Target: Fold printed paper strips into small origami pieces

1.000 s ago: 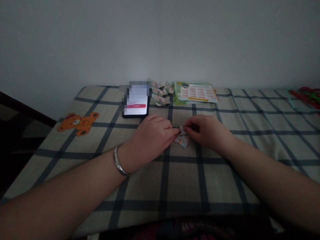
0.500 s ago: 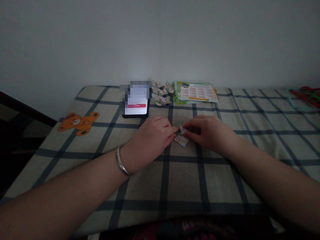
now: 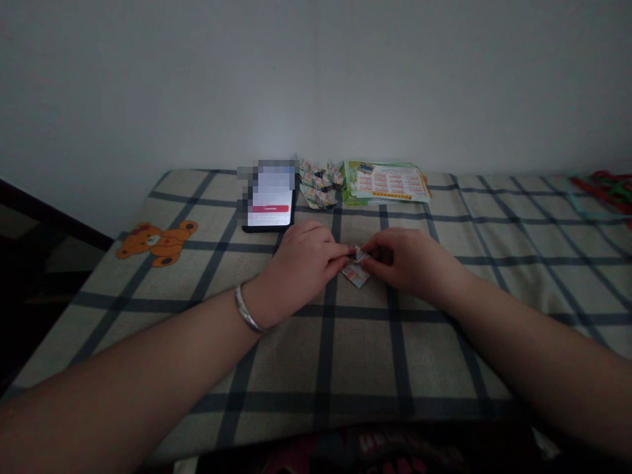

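Observation:
A small folded piece of printed paper (image 3: pixel 356 274) is held between my two hands, just above or on the checked cloth; I cannot tell which. From the left, my left hand (image 3: pixel 307 262) pinches it between thumb and forefinger, and a silver bangle (image 3: pixel 247 309) circles that wrist. On the other side my right hand (image 3: pixel 409 263) has thumb and fingertips closed on the paper's upper right part. One striped corner stands up between the fingertips. The fingers hide part of the folds.
Beyond my left hand lies a phone (image 3: pixel 269 201) with a lit screen. Several folded paper pieces (image 3: pixel 318 187) rest beside it, then a stack of printed sheets (image 3: pixel 390 182) by the wall. An orange bear figure (image 3: pixel 158 242) is at left, red and green items (image 3: pixel 609 191) at far right.
The paper's lower part has shifted slightly left and up. My left hand and wrist have moved a little to the right; both hands keep their hold.

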Tool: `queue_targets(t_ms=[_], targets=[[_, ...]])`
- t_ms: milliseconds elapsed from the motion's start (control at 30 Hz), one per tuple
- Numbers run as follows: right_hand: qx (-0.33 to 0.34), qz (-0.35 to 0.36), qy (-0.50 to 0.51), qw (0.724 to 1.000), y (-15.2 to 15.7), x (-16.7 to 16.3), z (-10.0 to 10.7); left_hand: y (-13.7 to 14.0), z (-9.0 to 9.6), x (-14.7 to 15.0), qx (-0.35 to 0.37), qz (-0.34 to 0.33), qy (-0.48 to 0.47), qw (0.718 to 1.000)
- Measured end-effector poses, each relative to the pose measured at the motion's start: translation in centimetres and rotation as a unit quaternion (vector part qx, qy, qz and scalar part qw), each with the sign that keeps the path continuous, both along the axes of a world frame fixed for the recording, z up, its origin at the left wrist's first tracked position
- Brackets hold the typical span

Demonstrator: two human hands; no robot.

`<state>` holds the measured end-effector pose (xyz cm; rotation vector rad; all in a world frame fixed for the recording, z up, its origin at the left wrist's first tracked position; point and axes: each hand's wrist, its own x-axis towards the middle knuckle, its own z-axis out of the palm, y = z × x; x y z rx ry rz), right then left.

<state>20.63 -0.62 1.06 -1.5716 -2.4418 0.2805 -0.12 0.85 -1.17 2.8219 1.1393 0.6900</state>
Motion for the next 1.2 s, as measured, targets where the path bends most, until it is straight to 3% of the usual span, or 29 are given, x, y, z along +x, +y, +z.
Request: queue_targets(t_ms=[267, 1200], targets=[[-0.001, 0.058, 0.042, 0.997, 0.3, 0.6, -0.3, -0.3, 0.2, 0.0, -0.082, 0.046, -0.073, 0.993], [0.000, 0.087, 0.028, 0.996, 0.6, 0.8, -0.2, -0.2, 0.4, -0.1, -0.019, -0.048, -0.048, 0.998]])
